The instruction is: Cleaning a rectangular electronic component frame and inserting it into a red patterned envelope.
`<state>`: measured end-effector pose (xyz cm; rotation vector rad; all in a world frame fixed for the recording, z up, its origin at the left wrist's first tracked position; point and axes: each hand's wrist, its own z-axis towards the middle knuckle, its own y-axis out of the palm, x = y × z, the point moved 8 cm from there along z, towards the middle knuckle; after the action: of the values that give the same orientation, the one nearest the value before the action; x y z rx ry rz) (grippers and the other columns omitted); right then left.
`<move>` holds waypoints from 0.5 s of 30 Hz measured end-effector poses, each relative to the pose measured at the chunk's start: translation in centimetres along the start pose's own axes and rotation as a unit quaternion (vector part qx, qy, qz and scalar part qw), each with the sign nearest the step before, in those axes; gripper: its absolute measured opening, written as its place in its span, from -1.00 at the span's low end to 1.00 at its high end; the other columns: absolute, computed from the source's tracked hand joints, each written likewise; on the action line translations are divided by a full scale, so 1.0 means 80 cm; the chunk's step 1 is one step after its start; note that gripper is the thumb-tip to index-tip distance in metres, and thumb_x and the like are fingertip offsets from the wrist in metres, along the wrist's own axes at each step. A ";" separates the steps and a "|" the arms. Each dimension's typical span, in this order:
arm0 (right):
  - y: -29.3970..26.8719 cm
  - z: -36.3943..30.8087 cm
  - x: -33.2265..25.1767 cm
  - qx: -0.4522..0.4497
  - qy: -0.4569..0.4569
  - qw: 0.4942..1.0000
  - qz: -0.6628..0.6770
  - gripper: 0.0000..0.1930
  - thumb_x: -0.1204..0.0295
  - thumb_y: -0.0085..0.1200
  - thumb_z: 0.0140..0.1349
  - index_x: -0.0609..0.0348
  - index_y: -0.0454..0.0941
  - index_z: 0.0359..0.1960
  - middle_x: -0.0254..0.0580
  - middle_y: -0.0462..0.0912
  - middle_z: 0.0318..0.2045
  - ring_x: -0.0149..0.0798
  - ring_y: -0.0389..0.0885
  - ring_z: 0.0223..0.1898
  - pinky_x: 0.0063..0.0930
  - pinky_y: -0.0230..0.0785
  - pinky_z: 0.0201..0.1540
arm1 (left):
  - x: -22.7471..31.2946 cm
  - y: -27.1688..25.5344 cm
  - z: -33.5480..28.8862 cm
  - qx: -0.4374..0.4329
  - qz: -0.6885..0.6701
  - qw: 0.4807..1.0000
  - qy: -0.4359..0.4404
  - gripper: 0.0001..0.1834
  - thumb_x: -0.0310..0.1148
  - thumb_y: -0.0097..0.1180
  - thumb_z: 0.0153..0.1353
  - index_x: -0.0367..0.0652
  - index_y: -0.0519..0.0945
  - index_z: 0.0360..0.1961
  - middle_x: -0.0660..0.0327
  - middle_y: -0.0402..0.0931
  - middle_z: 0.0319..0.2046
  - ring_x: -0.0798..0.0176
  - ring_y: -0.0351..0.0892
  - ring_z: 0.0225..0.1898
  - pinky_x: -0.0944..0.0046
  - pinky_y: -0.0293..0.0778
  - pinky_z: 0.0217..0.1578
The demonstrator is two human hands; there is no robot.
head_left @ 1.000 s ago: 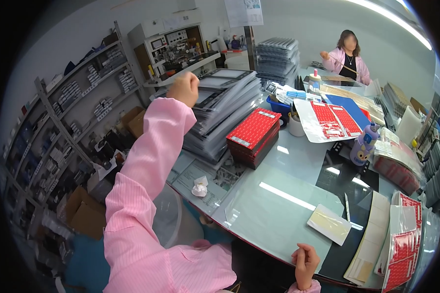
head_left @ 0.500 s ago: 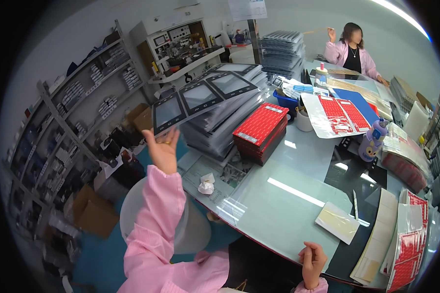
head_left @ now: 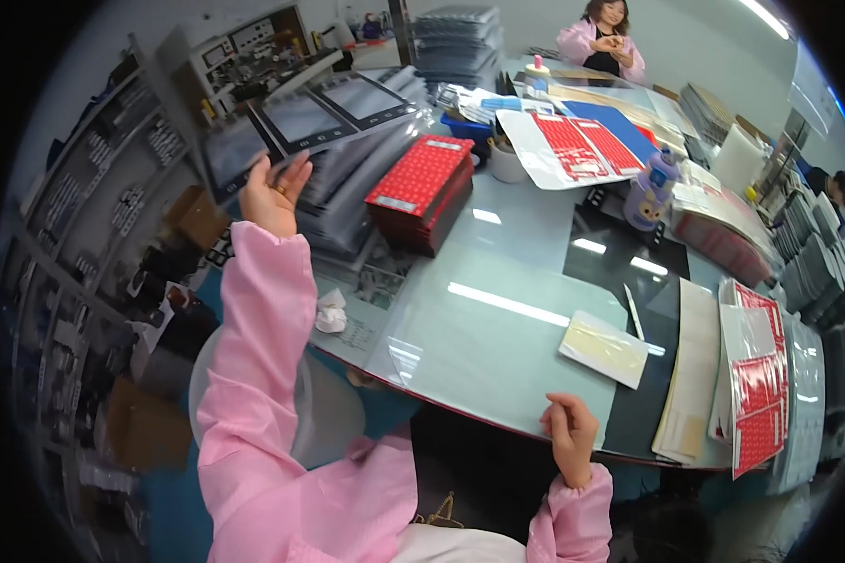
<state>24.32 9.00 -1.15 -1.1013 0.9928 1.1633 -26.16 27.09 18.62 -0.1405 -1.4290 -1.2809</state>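
Note:
At the far left, my left hand (head_left: 274, 195) is raised to the near edge of the top sheet (head_left: 302, 124), a clear panel with black frames. Its fingers are apart and touch or nearly touch that edge; no firm grip shows. The sheet lies aslant on a tall stack of clear sheets (head_left: 336, 205). At the table's front edge, my right hand (head_left: 571, 433) is loosely curled, with nothing visible in it. A cream-coloured pad (head_left: 603, 349) and a white pen-like tool (head_left: 634, 311) lie beyond it.
A stack of red-topped pieces (head_left: 421, 175) stands beside the clear sheets. Crumpled paper (head_left: 330, 311) lies at the left table edge, above a white bin (head_left: 333, 413). Red printed sheets (head_left: 759, 403) lie at right, near a purple bottle (head_left: 650, 192). A co-worker (head_left: 603, 42) is behind the table.
My view has swung, so the table sits further left and higher. My left hand has moved along the sheet's edge, fingers now over it. The co-worker has brought both hands together.

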 end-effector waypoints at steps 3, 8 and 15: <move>0.001 -0.001 0.002 0.003 0.000 1.000 0.006 -0.85 0.57 -0.01 0.48 0.30 0.61 -0.07 -0.31 0.60 -0.51 -0.55 0.46 -0.54 -0.66 0.30 -0.46 | 0.040 0.056 -0.068 -0.109 0.043 0.990 0.076 -0.67 -0.34 -0.02 0.50 -0.38 0.54 0.10 0.00 0.64 -0.06 0.01 0.76 -0.13 0.02 0.75 -0.03; -0.006 -0.001 0.014 0.022 0.038 0.996 0.075 -0.84 0.55 0.01 0.47 0.32 0.60 -0.04 -0.30 0.62 -0.43 -0.53 0.48 -0.44 -0.65 0.34 -0.36 | 0.079 0.100 -0.191 -0.234 0.074 0.968 0.056 -0.56 -0.27 -0.10 0.54 -0.39 0.43 0.25 -0.17 0.63 0.01 -0.02 0.78 -0.14 0.03 0.77 -0.12; -0.012 0.012 0.007 -0.101 0.070 0.877 0.464 0.15 -0.55 -0.23 0.21 0.21 0.04 0.55 0.34 0.24 0.44 0.28 0.41 0.34 0.19 0.33 0.32 | 0.000 0.036 -0.338 -0.257 0.029 0.940 -0.223 -0.54 -0.26 -0.01 0.52 -0.33 0.38 0.30 -0.20 0.61 0.06 -0.12 0.78 -0.19 -0.09 0.79 -0.32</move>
<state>25.34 9.99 -1.36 -0.8675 1.6256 2.0083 -7.08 8.34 13.55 -0.8671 -1.4112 -1.6168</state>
